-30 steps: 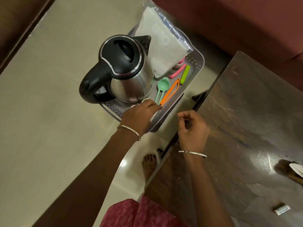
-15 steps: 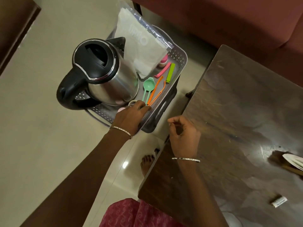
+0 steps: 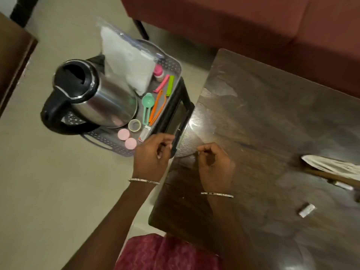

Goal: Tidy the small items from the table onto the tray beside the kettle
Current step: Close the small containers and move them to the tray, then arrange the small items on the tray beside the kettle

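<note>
The grey perforated tray [image 3: 176,64] sits on a black stool with the steel kettle [image 3: 93,94] on it. Beside the kettle lie a tape roll [image 3: 134,125], two pink discs [image 3: 123,134], a small white packet [image 3: 144,133], a green spoon [image 3: 147,106] and orange [image 3: 157,108], pink [image 3: 161,83] and green clips [image 3: 170,85]. My left hand [image 3: 153,152] hovers just off the tray's near corner, fingers loosely curled and holding nothing. My right hand [image 3: 214,164] rests at the dark table's [image 3: 272,114] left edge, fingers curled, thumb and forefinger tips together; nothing shows between them.
A small white item [image 3: 307,210] lies on the table at the right, and a white wrapped object [image 3: 331,164] and a thin stick-like thing [image 3: 341,185] lie near its right edge. A white plastic bag [image 3: 126,61] leans on the tray's back. A maroon sofa [image 3: 233,20] stands behind.
My left hand has drawn back from the tray toward the table edge, uncovering the tape roll, pink discs and white packet. My right hand has stayed put.
</note>
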A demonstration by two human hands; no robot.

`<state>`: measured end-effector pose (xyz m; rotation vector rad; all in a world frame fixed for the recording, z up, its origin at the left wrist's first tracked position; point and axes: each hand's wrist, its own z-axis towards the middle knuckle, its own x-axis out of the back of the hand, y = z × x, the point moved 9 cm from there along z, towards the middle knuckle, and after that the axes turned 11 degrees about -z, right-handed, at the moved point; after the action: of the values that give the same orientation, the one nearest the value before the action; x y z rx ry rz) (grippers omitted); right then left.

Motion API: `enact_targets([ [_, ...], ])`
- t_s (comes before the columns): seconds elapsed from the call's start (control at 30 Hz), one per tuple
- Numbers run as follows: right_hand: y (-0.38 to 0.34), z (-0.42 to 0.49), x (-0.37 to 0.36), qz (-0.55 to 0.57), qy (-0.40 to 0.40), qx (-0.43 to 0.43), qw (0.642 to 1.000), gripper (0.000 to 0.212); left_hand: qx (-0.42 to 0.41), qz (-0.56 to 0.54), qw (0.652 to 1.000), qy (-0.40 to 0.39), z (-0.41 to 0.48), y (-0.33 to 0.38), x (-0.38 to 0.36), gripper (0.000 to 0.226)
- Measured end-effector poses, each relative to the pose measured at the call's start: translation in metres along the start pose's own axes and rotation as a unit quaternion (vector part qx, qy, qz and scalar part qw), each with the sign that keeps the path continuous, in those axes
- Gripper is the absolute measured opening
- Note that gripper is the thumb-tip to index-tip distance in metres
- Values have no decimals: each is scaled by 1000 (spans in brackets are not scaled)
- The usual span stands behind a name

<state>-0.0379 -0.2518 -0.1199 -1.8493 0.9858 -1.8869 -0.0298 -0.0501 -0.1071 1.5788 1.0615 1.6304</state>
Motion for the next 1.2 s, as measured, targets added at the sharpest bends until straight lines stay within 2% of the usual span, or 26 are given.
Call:
enact_targets([
  [0.27, 107, -19, 96, -2, 35, -90, 995, 22, 49, -37, 992, -107, -48, 55, -152, 20],
  [0.4, 172, -31, 154, -36, 58, -147, 987, 20, 33, -57, 988, -137, -67, 96, -218, 25],
  [0.63, 286, -53, 243, -31, 117, -238, 964, 19, 40, -75, 979, -186, -108, 136, -315, 18],
  [0.8, 357, -60, 286, -10, 134, -314, 940, 12, 108, 20, 970, -217, -135, 129, -370, 10],
  [0.9, 389, -46, 297, -6, 114, -343, 933, 11, 169, 97, 954, -227, -148, 117, -389, 24],
  [1.03, 411, -19, 297, -4, 105, -365, 925, 17, 192, 193, 940, -204, -155, 117, -398, 30],
  [1.2, 431, 11, 286, -2, 96, -423, 901, 30, 204, 202, 938, -194, -155, 114, -404, 19],
])
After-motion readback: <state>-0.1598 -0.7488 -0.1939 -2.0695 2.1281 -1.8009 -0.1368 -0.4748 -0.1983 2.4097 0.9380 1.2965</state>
